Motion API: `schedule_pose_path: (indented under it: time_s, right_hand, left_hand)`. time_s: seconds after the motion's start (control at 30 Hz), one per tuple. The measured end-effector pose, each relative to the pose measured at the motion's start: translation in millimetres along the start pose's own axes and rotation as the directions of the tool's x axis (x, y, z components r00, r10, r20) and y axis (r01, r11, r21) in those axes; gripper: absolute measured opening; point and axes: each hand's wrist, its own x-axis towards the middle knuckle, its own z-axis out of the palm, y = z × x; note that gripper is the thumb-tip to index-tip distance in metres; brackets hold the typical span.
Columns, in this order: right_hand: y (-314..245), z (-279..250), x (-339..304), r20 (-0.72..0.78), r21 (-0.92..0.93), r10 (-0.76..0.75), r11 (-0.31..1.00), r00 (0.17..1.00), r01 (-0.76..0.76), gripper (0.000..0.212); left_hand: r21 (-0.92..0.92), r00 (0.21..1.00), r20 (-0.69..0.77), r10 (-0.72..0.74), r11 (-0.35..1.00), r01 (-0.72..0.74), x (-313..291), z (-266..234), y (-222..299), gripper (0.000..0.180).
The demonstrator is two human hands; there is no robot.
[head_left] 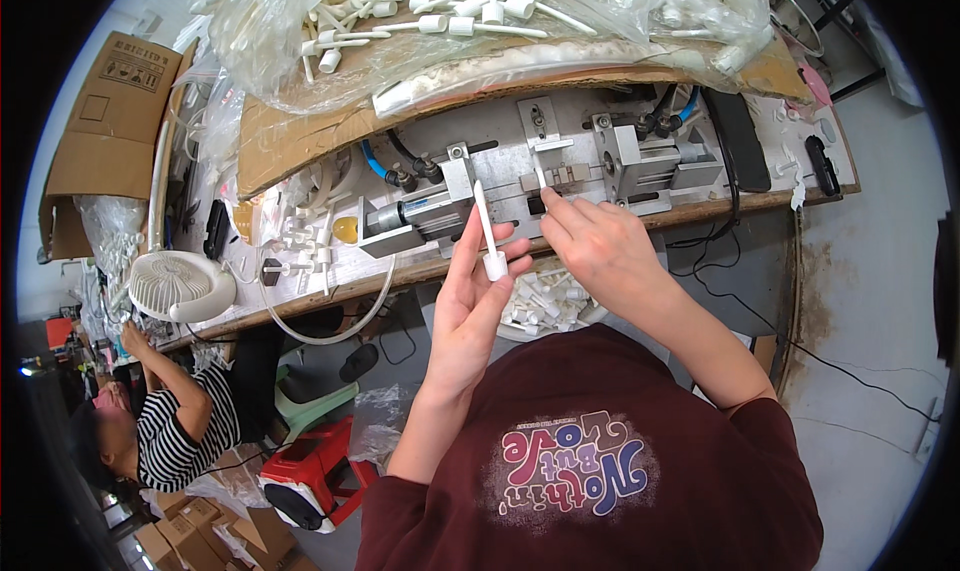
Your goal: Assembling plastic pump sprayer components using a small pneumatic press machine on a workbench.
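At the bench (815, 194), one white pc (486, 229) is held btwn thumb & fingers of L hand (466, 304), a 2nd pc (541, 174) is touched at the jig (570, 174) by R hand (606, 249) (pinch can't be told), so work's judged mid-run, done vs. left in heap (432, 23) & pile (543, 303) not shown.

Left forearm (437, 421) up from lower edge, left hand (475, 296) gripping, fingers bent. Right forearm (705, 346) angled inward; right hand (600, 246) back up, fingers curled. 2 hands apart.

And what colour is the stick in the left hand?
The stick is white, seen in the head view.
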Motion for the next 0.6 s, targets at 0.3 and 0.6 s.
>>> schedule_pose_path:
  time_s: [0.3,0.6]
  right_hand:
    - [0.3,-2.4,3.9,0.092,0.032,0.021,0.999,0.996,-0.024,0.018]
    - [22.8,-36.7,54.0,0.030,0.256,0.147,0.955,0.989,-0.150,0.023]
  left_hand:
    - [0.420,0.960,-0.015,0.279,0.873,-0.248,-6.2,2.0,16.9,0.046]
    - [0.765,0.864,0.084,0.496,0.524,-0.375,-0.8,-5.6,9.6,0.036]
